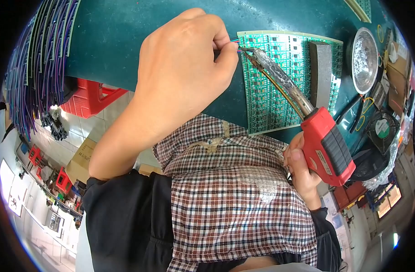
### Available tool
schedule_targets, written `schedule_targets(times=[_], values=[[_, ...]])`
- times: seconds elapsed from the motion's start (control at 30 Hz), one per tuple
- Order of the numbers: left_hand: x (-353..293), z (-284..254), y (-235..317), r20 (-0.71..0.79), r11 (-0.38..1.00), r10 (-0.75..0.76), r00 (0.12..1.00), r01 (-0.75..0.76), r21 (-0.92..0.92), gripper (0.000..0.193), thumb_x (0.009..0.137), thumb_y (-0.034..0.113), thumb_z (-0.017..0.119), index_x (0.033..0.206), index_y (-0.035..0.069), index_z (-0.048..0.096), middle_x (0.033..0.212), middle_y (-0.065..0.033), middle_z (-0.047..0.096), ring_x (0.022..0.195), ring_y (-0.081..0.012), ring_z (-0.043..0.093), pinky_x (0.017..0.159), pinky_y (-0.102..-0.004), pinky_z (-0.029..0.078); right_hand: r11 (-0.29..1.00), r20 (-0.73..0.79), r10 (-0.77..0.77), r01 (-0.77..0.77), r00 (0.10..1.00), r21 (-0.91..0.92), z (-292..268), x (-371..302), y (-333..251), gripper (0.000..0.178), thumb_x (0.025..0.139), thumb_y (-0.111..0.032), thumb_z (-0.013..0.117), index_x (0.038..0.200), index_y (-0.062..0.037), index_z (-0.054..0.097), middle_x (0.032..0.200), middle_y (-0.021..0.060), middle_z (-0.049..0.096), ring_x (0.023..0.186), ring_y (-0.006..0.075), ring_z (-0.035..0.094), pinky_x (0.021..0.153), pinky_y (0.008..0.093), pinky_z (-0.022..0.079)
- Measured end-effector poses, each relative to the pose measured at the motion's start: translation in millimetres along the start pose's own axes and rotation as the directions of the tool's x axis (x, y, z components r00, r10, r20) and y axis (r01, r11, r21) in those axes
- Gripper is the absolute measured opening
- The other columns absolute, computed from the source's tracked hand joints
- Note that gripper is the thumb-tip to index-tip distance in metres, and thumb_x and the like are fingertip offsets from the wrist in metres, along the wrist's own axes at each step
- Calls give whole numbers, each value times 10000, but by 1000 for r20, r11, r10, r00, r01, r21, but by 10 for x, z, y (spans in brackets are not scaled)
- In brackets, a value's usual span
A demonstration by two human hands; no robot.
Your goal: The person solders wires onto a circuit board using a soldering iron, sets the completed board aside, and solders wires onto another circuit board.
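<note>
My left hand (185,63) is closed in a pinch on a few thin coloured wires (235,41) at the upper left edge of a green circuit board panel (271,102). Small dark components cover the panel in rows. My right hand (302,170) grips a red and black soldering gun (327,145) from below, near my lap. Its long metal barrel slants up and left across the panel, with a thin tube along its side. The tip meets the wire ends at the board edge, close to my left fingertips. A grey rectangular bar (321,75) lies on the panel's right part.
A metal bowl (364,61) stands right of the panel on the green tabletop (112,41). Black-handled pliers (350,113) and a small fan (380,129) lie nearby. Many purple and dark wires (39,68) hang over the left edge, near a red stool (85,97).
</note>
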State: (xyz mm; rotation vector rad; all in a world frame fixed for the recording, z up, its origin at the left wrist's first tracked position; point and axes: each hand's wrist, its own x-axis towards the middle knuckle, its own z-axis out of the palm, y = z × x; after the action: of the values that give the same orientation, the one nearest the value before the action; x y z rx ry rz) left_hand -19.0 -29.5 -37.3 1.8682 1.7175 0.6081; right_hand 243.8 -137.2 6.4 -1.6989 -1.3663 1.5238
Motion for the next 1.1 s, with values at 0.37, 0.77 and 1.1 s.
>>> schedule_targets(times=[0.37, 0.77, 1.1], values=[[-4, 7, 18, -12, 999, 10, 1000, -9, 35, 186, 863, 133, 762, 758, 29, 648, 746, -27, 612, 601, -131, 596, 582, -272, 479, 994, -8, -101, 101, 995, -31, -35, -31, 58, 178, 955, -107, 646, 1021, 6, 525, 758, 73, 523, 515, 103, 460, 490, 249, 400], [-13, 24, 17, -26, 999, 16, 1000, -15, 37, 188, 863, 128, 757, 756, 24, 642, 751, -36, 616, 621, -145, 624, 591, -277, 498, 999, 30, -45, 45, 999, -11, -11, -1, 34, 145, 952, -52, 617, 1017, -16, 491, 766, 80, 519, 503, 95, 429, 492, 246, 407], [-8, 25, 22, -28, 998, 25, 999, -23, 55, 187, 864, 134, 751, 750, 28, 646, 750, -40, 619, 617, -153, 620, 588, -282, 494, 995, -4, -76, 76, 997, -60, -51, -64, 75, 186, 945, -113, 647, 1024, -4, 518, 775, 71, 525, 515, 110, 466, 491, 257, 405]])
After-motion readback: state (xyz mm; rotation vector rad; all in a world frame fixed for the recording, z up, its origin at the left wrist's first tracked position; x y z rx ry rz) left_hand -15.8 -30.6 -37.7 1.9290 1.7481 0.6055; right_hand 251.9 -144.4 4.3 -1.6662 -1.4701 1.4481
